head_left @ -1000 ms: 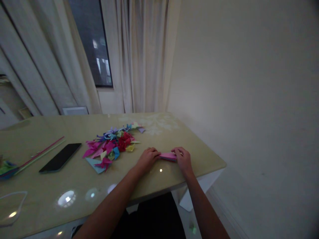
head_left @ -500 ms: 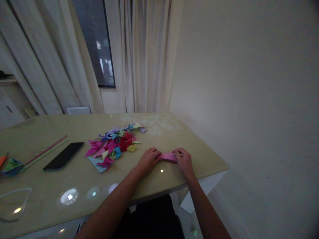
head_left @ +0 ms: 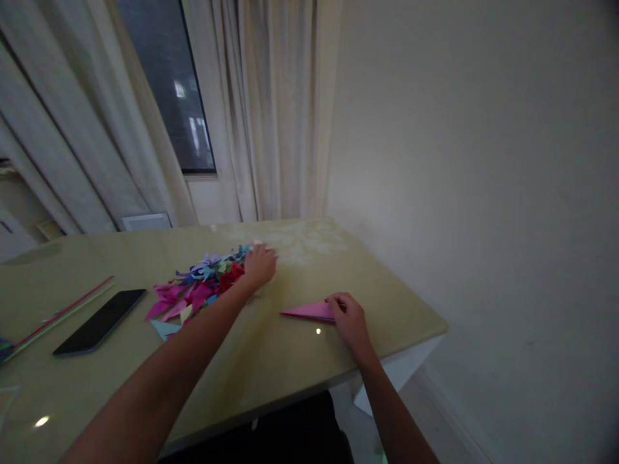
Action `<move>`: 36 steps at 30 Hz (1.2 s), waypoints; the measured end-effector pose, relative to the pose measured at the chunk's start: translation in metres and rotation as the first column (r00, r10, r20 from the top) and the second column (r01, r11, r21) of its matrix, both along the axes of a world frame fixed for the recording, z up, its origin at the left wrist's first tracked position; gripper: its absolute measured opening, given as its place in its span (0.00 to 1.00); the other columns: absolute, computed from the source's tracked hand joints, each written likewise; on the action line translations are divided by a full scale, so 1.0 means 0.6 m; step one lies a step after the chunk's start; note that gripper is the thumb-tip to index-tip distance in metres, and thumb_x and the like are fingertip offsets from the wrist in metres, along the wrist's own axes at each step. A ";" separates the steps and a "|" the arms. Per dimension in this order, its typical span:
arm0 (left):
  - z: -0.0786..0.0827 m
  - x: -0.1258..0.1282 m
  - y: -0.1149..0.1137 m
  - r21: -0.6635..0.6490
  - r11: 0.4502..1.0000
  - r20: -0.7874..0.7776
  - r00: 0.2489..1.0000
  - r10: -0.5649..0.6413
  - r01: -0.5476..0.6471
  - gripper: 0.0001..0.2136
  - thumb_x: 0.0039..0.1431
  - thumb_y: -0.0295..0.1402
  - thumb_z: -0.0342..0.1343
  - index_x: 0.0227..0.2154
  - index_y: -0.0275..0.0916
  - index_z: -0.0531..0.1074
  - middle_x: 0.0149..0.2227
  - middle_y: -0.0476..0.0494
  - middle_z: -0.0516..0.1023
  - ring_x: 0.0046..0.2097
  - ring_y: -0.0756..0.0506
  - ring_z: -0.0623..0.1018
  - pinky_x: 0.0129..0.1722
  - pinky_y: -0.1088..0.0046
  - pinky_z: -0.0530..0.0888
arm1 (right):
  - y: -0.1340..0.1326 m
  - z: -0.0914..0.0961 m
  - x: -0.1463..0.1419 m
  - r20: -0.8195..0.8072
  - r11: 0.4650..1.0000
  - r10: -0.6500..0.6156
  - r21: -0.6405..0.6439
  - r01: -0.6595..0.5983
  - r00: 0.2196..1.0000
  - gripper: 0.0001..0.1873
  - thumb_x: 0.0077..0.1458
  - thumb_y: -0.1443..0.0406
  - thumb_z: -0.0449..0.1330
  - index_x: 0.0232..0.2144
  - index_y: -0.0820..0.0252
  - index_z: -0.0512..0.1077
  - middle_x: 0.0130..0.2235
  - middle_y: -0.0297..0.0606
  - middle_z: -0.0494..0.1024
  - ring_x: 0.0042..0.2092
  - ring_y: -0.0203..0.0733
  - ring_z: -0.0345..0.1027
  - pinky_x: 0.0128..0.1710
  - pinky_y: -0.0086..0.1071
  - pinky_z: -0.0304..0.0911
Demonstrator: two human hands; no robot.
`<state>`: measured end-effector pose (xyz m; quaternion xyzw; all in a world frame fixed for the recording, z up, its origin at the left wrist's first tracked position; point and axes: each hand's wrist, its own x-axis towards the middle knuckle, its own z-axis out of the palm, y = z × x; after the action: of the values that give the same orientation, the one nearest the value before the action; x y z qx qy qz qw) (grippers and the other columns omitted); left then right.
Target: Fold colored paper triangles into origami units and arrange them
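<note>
My right hand (head_left: pixel 347 317) pinches the wide end of a folded pink origami paper (head_left: pixel 312 310) near the table's right edge. The paper lies low on the tabletop, its narrow point facing left, with a darker layer along its lower edge. My left hand (head_left: pixel 261 264) is stretched forward over the far right end of a pile of colourful origami pieces (head_left: pixel 198 293). Its fingers point away from me and look apart, and I see nothing held in them. Part of the pile is hidden behind my left hand and forearm.
Left of the pile, a black smartphone (head_left: pixel 101 322) lies on the glossy cream table (head_left: pixel 285 367). Beyond it are thin pink and green sticks (head_left: pixel 62 317). A curtain (head_left: pixel 285 116) hangs behind the table, and a wall (head_left: pixel 474 161) rises on the right.
My left hand has let go of the pink paper and moved forward and left to the pile. My right hand keeps its hold on the paper. The view has shifted slightly.
</note>
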<state>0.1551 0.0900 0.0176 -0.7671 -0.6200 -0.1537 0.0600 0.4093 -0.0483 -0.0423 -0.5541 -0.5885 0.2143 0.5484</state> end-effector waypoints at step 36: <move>-0.042 -0.027 0.015 -0.180 0.960 0.024 0.976 -0.214 0.215 0.11 0.56 0.21 0.55 0.38 0.34 0.80 0.42 0.32 0.82 0.47 0.37 0.81 0.49 0.63 0.73 | 0.015 -0.008 -0.006 0.230 0.995 -0.071 0.083 0.053 0.971 0.08 0.60 0.64 0.61 0.31 0.58 0.79 0.36 0.42 0.79 0.41 0.47 0.72 0.46 0.39 0.66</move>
<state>0.1390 0.0992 -0.0078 -0.8317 -0.5447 -0.1037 -0.0285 0.4058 -0.0394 -0.0472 -0.5722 -0.6388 0.1082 0.5028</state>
